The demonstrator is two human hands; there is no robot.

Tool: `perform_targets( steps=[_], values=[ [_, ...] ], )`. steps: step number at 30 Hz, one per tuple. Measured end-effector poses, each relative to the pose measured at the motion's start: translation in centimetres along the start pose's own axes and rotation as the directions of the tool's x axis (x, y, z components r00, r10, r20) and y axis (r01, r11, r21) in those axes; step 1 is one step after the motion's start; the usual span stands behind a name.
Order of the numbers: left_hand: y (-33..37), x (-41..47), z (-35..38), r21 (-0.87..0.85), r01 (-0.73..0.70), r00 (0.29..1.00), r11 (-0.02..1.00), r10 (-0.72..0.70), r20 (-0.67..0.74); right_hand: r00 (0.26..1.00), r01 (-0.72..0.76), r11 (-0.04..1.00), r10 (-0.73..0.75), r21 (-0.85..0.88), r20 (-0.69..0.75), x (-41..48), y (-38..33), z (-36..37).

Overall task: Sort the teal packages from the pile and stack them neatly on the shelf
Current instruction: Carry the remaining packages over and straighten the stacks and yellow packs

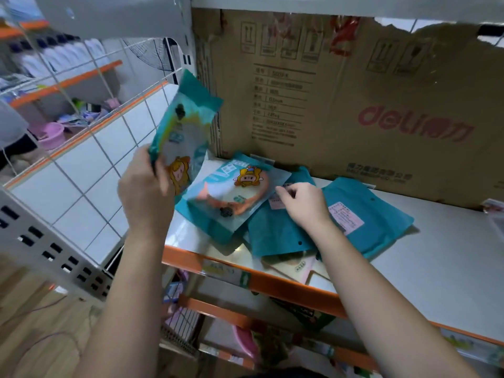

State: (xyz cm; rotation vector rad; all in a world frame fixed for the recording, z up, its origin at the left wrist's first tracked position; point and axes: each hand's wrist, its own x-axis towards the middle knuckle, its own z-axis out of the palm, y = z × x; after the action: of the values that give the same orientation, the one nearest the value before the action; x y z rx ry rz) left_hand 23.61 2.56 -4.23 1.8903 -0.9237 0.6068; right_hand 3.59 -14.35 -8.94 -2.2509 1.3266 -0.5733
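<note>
The left hand (144, 186) was raised beside the shelf's left post, its fingers and thumb clamped on the lower corner of a teal package (185, 115), which stood nearly upright and tilted, printed side showing a cartoon figure; it was motion-blurred. The right hand (305, 205) lay well apart from the left, down on the pile, its fingers curled over a face-down teal package (275, 236) close to the edge of a face-up teal package (234, 192); whether those fingers pinched anything could not be told.

The pile sat on the white shelf (436, 255), towards its left end. The face-up package overlapped the face-down one, and a third teal package (376, 211), back side up with a pink label, lay just right of the wrist. Under them, at the front edge, beige and pink packages (297, 267) poked out over the orange rail (286, 287), which carried a price tag (226, 271).

A large torn cardboard box (354, 105) printed "deli" stood right behind the pile, filling the back of the shelf. A white wire grid panel (109, 137) closed off the left side, with a pink basin (51, 135) on shelving beyond it
</note>
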Motion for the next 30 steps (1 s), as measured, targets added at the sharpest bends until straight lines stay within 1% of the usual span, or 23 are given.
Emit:
perform_targets(
  steps=[1, 3, 6, 9, 12, 14, 15, 16, 18, 19, 22, 24, 26, 28, 30],
  values=[
    [-0.1, 0.0, -0.3, -0.027, 0.034, 0.999, 0.999, -0.035, -0.035, 0.998, -0.051, 0.999, 0.051, -0.010, 0.034, 0.7, -0.4, 0.3],
    [-0.6, -0.1, -0.6, -0.116, 0.111, 0.990, 0.987, -0.120, -0.070, 0.989, -0.134, 0.991, 0.132, 0.024, 0.070, 1.8, -1.1, 0.9],
    [-1.5, -0.4, -0.7, -0.258, 0.227, 0.968, 0.939, -0.247, -0.046, 0.965, -0.254, 0.957, 0.240, 0.140, 0.105, 3.2, -1.9, 2.0],
    [-2.4, -0.8, -0.6, -0.272, 0.273, 0.957, 0.923, -0.290, -0.024, 0.931, -0.365, 0.877, 0.335, 0.312, 0.147, 3.6, -2.3, 2.5],
    [-3.2, -1.2, -0.4, -0.289, 0.320, 0.940, 0.902, -0.340, -0.021, 0.906, -0.424, 0.813, 0.385, 0.400, 0.178, 4.2, -2.1, 2.9],
    [-3.7, -1.3, -0.4, -0.301, 0.343, 0.930, 0.890, -0.366, -0.021, 0.882, -0.470, 0.739, 0.418, 0.482, 0.220, 4.6, -2.0, 3.0],
    [-3.8, -1.4, -0.4, -0.302, 0.347, 0.929, 0.888, -0.370, -0.020, 0.876, -0.480, 0.707, 0.421, 0.519, 0.237, 4.7, -2.0, 3.1],
    [-3.9, -1.4, -0.4, -0.304, 0.348, 0.929, 0.887, -0.370, -0.018, 0.879, -0.474, 0.699, 0.412, 0.536, 0.240, 4.7, -2.0, 3.2],
    [-3.9, -1.5, -0.4, -0.316, 0.346, 0.931, 0.884, -0.366, -0.004, 0.905, -0.421, 0.715, 0.375, 0.559, 0.201, 4.4, -1.8, 3.2],
    [-3.9, -1.5, -0.3, -0.329, 0.347, 0.931, 0.878, -0.366, 0.005, 0.915, -0.394, 0.698, 0.362, 0.598, 0.180, 4.2, -1.6, 3.2],
    [-3.6, -1.6, -0.1, -0.403, 0.369, 0.922, 0.838, -0.385, 0.043, 0.912, -0.358, 0.567, 0.383, 0.742, 0.147, 3.9, -0.4, 2.8],
    [-3.2, -1.7, 0.3, -0.459, 0.400, 0.909, 0.794, -0.409, 0.083, 0.890, -0.341, 0.520, 0.446, 0.783, 0.091, 3.6, 0.8, 2.4],
    [-2.6, -1.9, 0.8, -0.497, 0.451, 0.886, 0.741, -0.441, 0.145, 0.846, -0.339, 0.466, 0.530, 0.817, 0.048, 3.3, 2.2, 1.8],
    [-1.9, -2.4, 1.4, -0.537, 0.504, 0.859, 0.677, -0.459, 0.228, 0.804, -0.360, 0.404, 0.592, 0.841, 0.060, 3.0, 3.6, 0.9],
    [-1.2, -2.9, 2.1, -0.573, 0.565, 0.820, 0.594, -0.480, 0.310, 0.771, -0.391, 0.337, 0.628, 0.857, 0.105, 2.8, 4.9, -0.1]
  ],
)
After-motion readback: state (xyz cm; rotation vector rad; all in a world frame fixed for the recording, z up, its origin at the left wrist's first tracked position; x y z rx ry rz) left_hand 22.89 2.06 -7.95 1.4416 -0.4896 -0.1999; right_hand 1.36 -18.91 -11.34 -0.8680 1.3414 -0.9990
